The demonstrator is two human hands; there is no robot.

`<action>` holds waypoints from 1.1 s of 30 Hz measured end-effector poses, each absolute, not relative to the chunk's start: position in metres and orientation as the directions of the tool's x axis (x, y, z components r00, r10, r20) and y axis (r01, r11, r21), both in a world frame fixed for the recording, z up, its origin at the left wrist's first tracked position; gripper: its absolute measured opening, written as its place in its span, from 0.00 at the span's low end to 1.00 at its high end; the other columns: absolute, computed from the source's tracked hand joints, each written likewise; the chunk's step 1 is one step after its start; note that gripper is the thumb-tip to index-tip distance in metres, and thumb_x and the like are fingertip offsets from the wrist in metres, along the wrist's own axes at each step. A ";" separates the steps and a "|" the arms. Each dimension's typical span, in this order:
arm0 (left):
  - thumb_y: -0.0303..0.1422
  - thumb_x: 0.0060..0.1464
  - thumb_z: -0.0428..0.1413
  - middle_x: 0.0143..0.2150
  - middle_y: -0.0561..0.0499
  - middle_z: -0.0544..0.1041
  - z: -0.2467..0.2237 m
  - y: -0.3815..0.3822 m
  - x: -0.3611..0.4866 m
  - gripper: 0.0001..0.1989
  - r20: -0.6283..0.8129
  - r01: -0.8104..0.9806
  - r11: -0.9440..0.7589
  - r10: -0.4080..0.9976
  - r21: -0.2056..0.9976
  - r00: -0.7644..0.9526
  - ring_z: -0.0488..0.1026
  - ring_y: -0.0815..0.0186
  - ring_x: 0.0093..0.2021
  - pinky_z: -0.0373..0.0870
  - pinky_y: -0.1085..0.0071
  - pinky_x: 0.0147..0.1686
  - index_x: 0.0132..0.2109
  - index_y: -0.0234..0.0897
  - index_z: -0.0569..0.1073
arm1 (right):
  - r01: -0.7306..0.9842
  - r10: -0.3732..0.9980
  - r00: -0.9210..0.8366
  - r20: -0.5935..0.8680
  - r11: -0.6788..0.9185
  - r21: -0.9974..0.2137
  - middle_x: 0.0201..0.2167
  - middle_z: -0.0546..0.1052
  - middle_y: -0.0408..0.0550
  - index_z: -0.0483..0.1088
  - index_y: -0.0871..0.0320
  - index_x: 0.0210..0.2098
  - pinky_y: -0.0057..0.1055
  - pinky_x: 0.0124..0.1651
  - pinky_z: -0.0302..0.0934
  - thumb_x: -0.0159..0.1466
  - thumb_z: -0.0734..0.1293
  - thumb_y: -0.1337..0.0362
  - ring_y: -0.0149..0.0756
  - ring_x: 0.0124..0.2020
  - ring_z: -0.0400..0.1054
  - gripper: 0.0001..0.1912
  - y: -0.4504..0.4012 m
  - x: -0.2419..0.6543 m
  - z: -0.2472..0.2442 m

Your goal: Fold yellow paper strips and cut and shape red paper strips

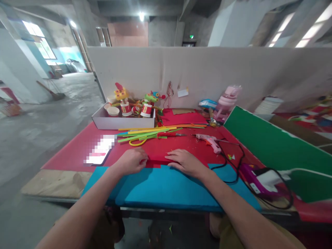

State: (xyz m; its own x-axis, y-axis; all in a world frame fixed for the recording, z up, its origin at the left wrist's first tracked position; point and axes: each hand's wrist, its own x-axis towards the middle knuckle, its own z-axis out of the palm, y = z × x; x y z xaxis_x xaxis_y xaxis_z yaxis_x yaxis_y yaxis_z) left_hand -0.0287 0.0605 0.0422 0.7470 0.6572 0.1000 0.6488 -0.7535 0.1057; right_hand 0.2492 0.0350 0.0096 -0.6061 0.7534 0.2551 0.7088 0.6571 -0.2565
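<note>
A sheet of red paper (157, 156) lies in front of me, its near edge looking slightly raised or folded between my hands. My left hand (132, 161) is at the sheet's left side, fingers curled and thumb against them at the edge; the fingertips are partly hidden. On the right, my right hand (184, 161) rests on the red paper with its fingers stretched out and apart. Under both wrists is a blue padded cover (166, 188) along the table's front. Beyond the hands are green and yellow strips (145, 133) and a pink glue gun (211, 141).
A lit phone (101, 150) lies left. Behind it, a white box (124, 122) holds paper cups and colourful figures. A green board (259, 148) stands right, beside a purple power strip (259, 181) and black cable (241, 159). A pale partition (145, 69) closes off the back.
</note>
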 end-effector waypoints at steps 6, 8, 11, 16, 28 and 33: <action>0.29 0.55 0.50 0.45 0.47 0.78 0.037 0.066 -0.032 0.13 0.087 0.613 -0.773 0.630 0.161 0.771 0.73 0.63 0.45 0.68 0.69 0.44 0.44 0.39 0.77 | 0.698 0.762 -0.603 0.237 0.647 -0.306 0.49 0.76 0.52 0.75 0.52 0.49 0.39 0.53 0.61 0.68 0.59 0.55 0.41 0.50 0.67 0.18 0.037 0.261 0.009; 0.28 0.55 0.50 0.48 0.47 0.77 0.035 0.069 -0.034 0.15 0.089 0.602 -0.779 0.622 0.177 0.778 0.72 0.62 0.48 0.68 0.68 0.47 0.47 0.40 0.77 | 0.705 0.769 -0.595 0.234 0.639 -0.306 0.48 0.75 0.52 0.75 0.52 0.49 0.38 0.52 0.61 0.68 0.59 0.54 0.41 0.49 0.67 0.18 0.037 0.265 0.010; 0.28 0.58 0.48 0.47 0.48 0.77 0.034 0.072 -0.036 0.14 0.070 0.603 -0.777 0.622 0.179 0.780 0.73 0.63 0.48 0.67 0.68 0.49 0.45 0.40 0.78 | 0.718 0.777 -0.595 0.208 0.629 -0.298 0.44 0.76 0.52 0.77 0.52 0.46 0.36 0.49 0.61 0.67 0.60 0.54 0.41 0.46 0.67 0.17 0.039 0.275 0.013; 0.28 0.58 0.48 0.42 0.48 0.77 0.041 0.067 -0.037 0.13 0.032 0.648 -0.751 0.656 0.123 0.754 0.73 0.63 0.44 0.68 0.70 0.42 0.40 0.39 0.78 | 0.751 0.799 -0.589 0.120 0.596 -0.284 0.40 0.77 0.51 0.78 0.52 0.42 0.36 0.46 0.62 0.66 0.61 0.59 0.40 0.42 0.69 0.14 0.045 0.299 0.014; 0.33 0.58 0.50 0.41 0.46 0.73 0.038 0.053 -0.018 0.14 0.084 0.628 -0.778 0.624 -0.023 0.777 0.70 0.61 0.42 0.67 0.67 0.40 0.49 0.41 0.75 | 0.732 0.783 -0.581 0.222 0.622 -0.279 0.44 0.74 0.53 0.73 0.53 0.51 0.36 0.47 0.63 0.66 0.62 0.55 0.42 0.45 0.67 0.17 0.026 0.260 0.016; 0.31 0.61 0.47 0.39 0.46 0.75 0.036 0.056 -0.020 0.13 0.093 0.657 -0.754 0.655 0.012 0.750 0.71 0.62 0.41 0.67 0.69 0.39 0.42 0.38 0.76 | 0.738 0.753 -0.579 0.313 0.647 -0.189 0.48 0.74 0.54 0.70 0.55 0.54 0.39 0.49 0.64 0.67 0.61 0.59 0.42 0.48 0.67 0.18 0.026 0.259 0.015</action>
